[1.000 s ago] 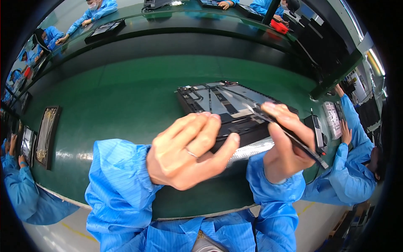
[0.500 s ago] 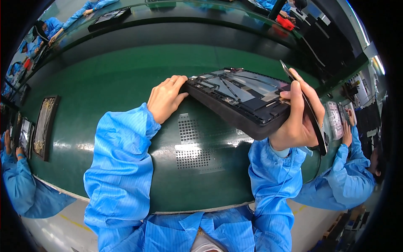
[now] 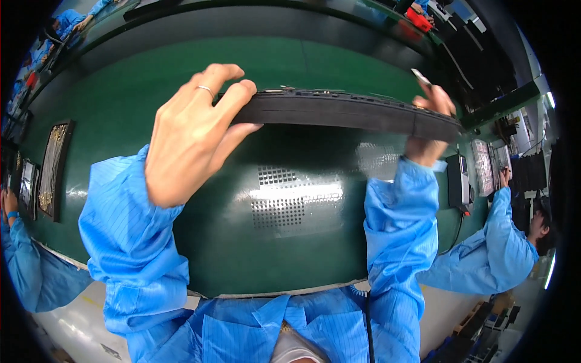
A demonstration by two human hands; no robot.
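Observation:
I hold a flat black laptop base (image 3: 339, 112) lifted off the green conveyor belt (image 3: 121, 109), seen edge-on with its long side toward me. My left hand (image 3: 193, 133), a ring on one finger, grips its left end with fingers curled over the top edge. At the panel's right end, my right hand (image 3: 426, 121) holds the corner together with a thin dark tool whose pale tip sticks up above the fingers. Both forearms are in blue sleeves.
A dark open device (image 3: 53, 166) lies on the belt at far left, with a co-worker's blue sleeve (image 3: 18, 260) beside it. At right another person in blue (image 3: 502, 242) works near a black unit (image 3: 457, 181) and a board (image 3: 484, 166).
The panel went from lying tilted on the belt to being raised and turned edge-on toward me. My left hand shifted from its corner to gripping over its top edge.

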